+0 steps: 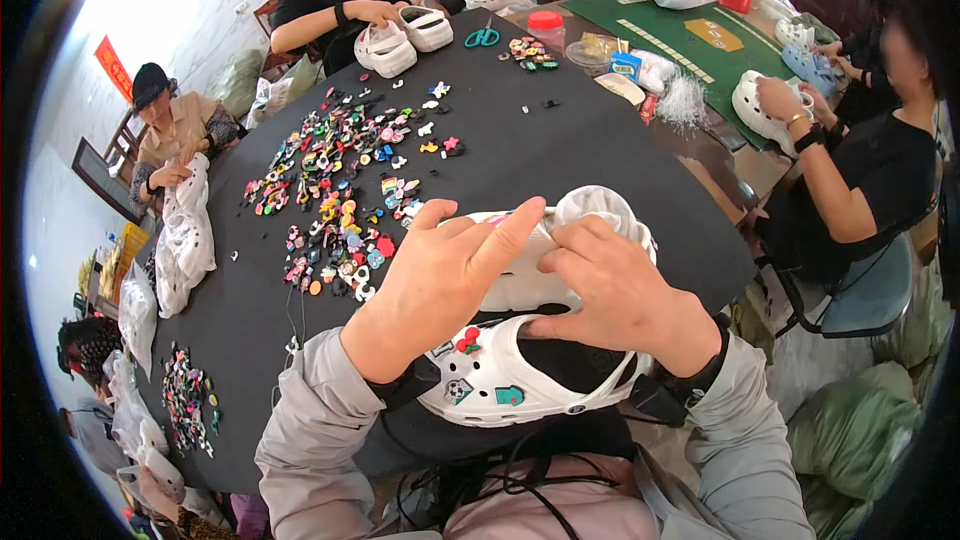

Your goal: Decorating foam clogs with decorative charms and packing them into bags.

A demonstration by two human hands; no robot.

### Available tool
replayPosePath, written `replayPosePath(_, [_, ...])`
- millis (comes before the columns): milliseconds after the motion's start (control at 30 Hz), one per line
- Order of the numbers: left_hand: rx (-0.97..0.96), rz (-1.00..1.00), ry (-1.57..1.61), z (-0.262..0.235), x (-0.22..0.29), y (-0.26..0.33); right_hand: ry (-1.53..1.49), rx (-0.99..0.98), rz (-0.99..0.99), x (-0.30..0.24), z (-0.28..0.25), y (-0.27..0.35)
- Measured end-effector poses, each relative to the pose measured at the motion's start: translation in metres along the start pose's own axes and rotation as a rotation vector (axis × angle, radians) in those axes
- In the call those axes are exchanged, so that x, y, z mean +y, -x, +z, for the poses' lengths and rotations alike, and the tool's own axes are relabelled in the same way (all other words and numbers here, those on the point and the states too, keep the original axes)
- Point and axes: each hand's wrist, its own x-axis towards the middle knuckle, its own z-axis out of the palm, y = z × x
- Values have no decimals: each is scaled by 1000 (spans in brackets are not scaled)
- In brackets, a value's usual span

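Note:
Two white foam clogs lie in front of me at the table's near edge. The nearer clog (490, 380) carries charms on its toe: red cherries (467, 340), a football badge (458, 391) and a green piece (509, 396). Just beyond it, the other clog (520, 278) is between my hands. My left hand (425, 275) grips its toe side, two digits stretched out and the rest partly hidden; a small pinkish spot shows beside them. Bent over that clog's opening rim, my right hand (615, 275) grips it, fingertips partly out of sight.
Loose colourful charms (340, 170) spread over the black table (600, 140) to the left, with another pile (188, 390) farther left. Scissors (482, 35) and a red-lidded jar (546, 28) sit at the back. Several people work around the tables; a chair (860, 290) stands right.

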Motion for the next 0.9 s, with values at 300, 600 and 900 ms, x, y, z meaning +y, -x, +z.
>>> replayPosePath(300, [62,143,-126,9,-9,-11,-6,1,-39,8,-1,-2])
replayPosePath(600, [41,168,-60,6,-9,-3,20,14,-4,8,-1,-5])
replayPosePath(900, [-299,90,-221,-11,3,17,34,38,-6,10,-2,-9])
